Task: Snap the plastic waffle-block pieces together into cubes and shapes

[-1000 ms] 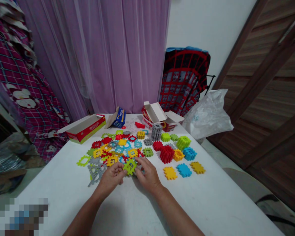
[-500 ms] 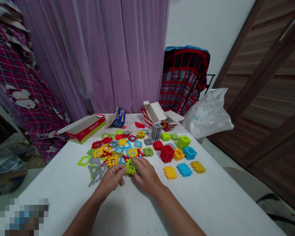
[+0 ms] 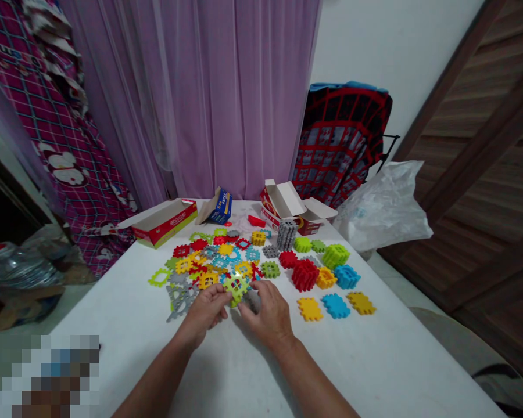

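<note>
Between my hands is a light green toothed square piece (image 3: 236, 285) with a window-like grid, tilted up off the table. My left hand (image 3: 210, 309) pinches its lower left edge. My right hand (image 3: 268, 307) is curved at its right side, thumb and fingers apart, with a grey piece (image 3: 251, 299) partly hidden between them. Just beyond lies a loose pile of red, yellow, blue, grey and green pieces, including a yellow window piece (image 3: 208, 281). Another green window piece (image 3: 271, 269) lies flat beyond my right hand.
Right of the pile stand a grey stack (image 3: 286, 235), a red stack (image 3: 305, 274), a green stack (image 3: 335, 255) and a blue stack (image 3: 347, 277). Opened boxes, one red and green (image 3: 169, 223), line the white table's (image 3: 375, 360) back. A plastic bag (image 3: 383, 203) is at right.
The green piece has been raised and tilted, and my right hand's fingers have opened away from it. A grey piece now shows by my right hand. The whole view has shifted slightly.
</note>
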The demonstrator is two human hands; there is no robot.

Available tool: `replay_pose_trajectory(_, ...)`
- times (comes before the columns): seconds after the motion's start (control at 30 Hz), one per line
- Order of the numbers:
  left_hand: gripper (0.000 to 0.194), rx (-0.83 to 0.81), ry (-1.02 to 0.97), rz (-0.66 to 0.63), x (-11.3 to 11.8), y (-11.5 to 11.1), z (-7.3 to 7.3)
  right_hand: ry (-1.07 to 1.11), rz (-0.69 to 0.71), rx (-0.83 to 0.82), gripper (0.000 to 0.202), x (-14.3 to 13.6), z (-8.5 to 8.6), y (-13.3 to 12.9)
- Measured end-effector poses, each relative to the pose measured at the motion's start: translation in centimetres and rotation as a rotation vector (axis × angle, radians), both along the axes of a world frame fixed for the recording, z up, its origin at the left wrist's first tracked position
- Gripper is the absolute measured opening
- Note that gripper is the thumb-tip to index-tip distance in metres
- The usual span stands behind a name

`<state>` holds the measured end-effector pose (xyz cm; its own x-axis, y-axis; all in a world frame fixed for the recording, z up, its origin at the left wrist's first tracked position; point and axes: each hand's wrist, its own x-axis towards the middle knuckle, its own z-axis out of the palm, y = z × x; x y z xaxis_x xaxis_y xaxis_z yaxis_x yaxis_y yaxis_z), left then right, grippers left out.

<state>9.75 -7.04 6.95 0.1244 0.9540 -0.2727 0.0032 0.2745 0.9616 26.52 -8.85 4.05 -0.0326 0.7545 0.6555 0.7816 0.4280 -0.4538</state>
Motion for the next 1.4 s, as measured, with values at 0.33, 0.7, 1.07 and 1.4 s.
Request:
replay_pose_trajectory(0.33,0.044,0.021,-0.027,0.017,0.8,-0.1,-0.4,-0.014,-0.058,0.031,0.019,-0.7,-0.6,-0.3)
replay_pose_trajectory(0.7,0.048,0.104,0.030,-0.006,0.6,-0.1,-0.7,0.013,-0.129,0.077,0.014,-0.2,0.2,-0.4)
replay_pose_trajectory(1.07,0.031,0.856,0.507,0.199,-0.5,0.0,-4.6,0.123,-0.824,-0.282,0.039,17.5,4.9,1.9)
replay_pose_trajectory(1.4,0.027,1.108,0.654,0.197,-0.4,0.5,-5.3,-0.058,-0.898,-0.581,0.042,23.5,6.5,6.2)
